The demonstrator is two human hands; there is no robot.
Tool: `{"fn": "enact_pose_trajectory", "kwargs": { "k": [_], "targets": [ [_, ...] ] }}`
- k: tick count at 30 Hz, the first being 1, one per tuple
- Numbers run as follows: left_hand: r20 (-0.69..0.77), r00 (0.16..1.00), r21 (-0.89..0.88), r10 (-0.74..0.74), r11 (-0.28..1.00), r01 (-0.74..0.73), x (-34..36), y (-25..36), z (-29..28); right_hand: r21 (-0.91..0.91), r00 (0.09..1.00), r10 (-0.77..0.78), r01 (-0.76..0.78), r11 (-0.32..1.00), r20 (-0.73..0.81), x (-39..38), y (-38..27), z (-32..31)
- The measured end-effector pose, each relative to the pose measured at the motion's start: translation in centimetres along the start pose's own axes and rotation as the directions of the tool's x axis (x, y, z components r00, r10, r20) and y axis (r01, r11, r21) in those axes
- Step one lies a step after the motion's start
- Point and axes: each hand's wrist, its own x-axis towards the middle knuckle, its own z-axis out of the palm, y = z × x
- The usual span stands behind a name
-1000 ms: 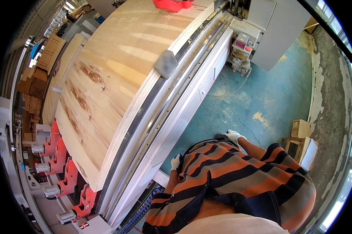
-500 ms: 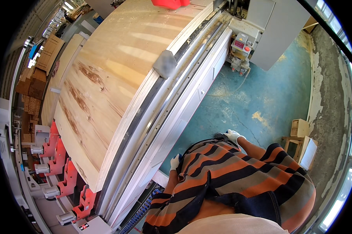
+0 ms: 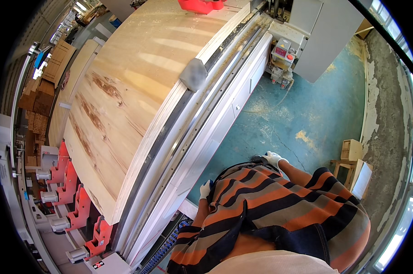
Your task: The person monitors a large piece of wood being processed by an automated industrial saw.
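My left hand (image 3: 205, 190), in a white glove, is beside the left side of my striped shirt. Its fingers look curled, with a dark blue patch at their tips that I cannot make out. On the right, my other white-gloved hand, the right hand (image 3: 273, 159), is held in front of my body. Its fingers bend over a small dark thing (image 3: 257, 159) whose kind is not clear. Left of both hands, and apart from them, stands a long machine bed (image 3: 195, 157) with a large plywood sheet (image 3: 138, 86) on top.
Red clamps (image 3: 83, 205) line the near left end of the bed. A grey block (image 3: 193, 75) sits at the sheet's edge. Farther off are a lubricator unit (image 3: 282, 57) and a grey cabinet (image 3: 330, 41). A wooden stool (image 3: 341, 169) stands right, by the worn wall.
The red part at the top, over the sheet, shows slightly lower and more fully. Both of my hands stay in place.
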Motion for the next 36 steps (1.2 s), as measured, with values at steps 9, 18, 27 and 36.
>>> {"fn": "enact_pose_trajectory", "kwargs": {
  "k": [9, 18, 27, 36],
  "targets": [
    [0.022, 0.997, -0.096, -0.067, 0.993, 0.069, 0.1, -0.1, 0.3, 0.015, 1.0, -0.011, 0.011, 1.0, 0.003, -0.1, 0.3, -0.1],
    [0.035, 0.997, 0.164, 0.074, 0.983, -0.078, -0.8, 1.6, -0.7, 0.094, 0.991, 0.127, -0.131, 0.987, 0.044, -4.1, -4.2, -3.6],
    [0.037, 0.989, -0.125, -0.144, 0.981, 0.148, -0.7, 1.2, -0.3, -0.016, 1.0, 0.007, -0.007, 1.0, 0.011, -1.5, -0.2, -0.8],
    [0.045, 0.994, -0.104, -0.101, 0.989, 0.105, -0.8, -0.2, 0.5, 0.049, 0.996, 0.078, -0.08, 0.996, 0.045, -3.3, -2.0, -2.2]
  ]
}}
